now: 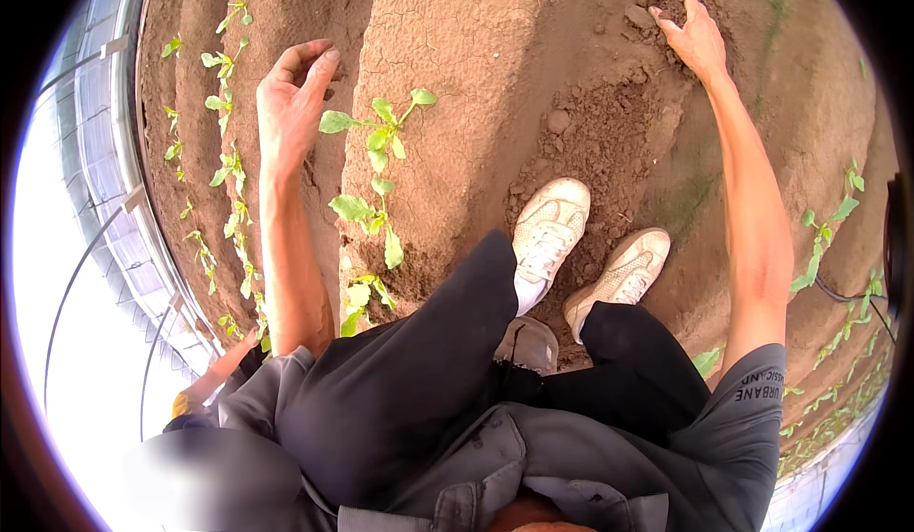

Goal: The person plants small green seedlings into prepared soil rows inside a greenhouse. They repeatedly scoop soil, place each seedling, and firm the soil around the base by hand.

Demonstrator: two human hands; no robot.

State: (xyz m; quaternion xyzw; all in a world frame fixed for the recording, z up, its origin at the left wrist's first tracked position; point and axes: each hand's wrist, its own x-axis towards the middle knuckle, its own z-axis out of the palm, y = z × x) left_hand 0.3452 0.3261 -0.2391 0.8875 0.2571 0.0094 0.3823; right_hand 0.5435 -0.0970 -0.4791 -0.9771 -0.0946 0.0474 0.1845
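My left hand (pixel 293 104) is raised over the soil at the left, near a leafy seedling (pixel 381 132) on the raised bed (pixel 447 66). Its fingers are curled in toward the thumb and look soiled; whatever they may hold is hidden. Stretched far forward on the right, my right hand (pixel 698 42) is over loose, crumbly soil (pixel 657 4) in the furrow, thumb and forefinger apart, with nothing visible between them. Another seedling (pixel 367 210) grows on the bed nearer to me, beside my left forearm.
My light shoes (pixel 550 227) stand in the furrow among clods (pixel 609 142). Rows of seedlings (pixel 228 166) run along the left, others (pixel 824 232) on the right by a dark cable (pixel 838 294). Another person's arm (pixel 217 377) shows at lower left, near the greenhouse wall (pixel 100 142).
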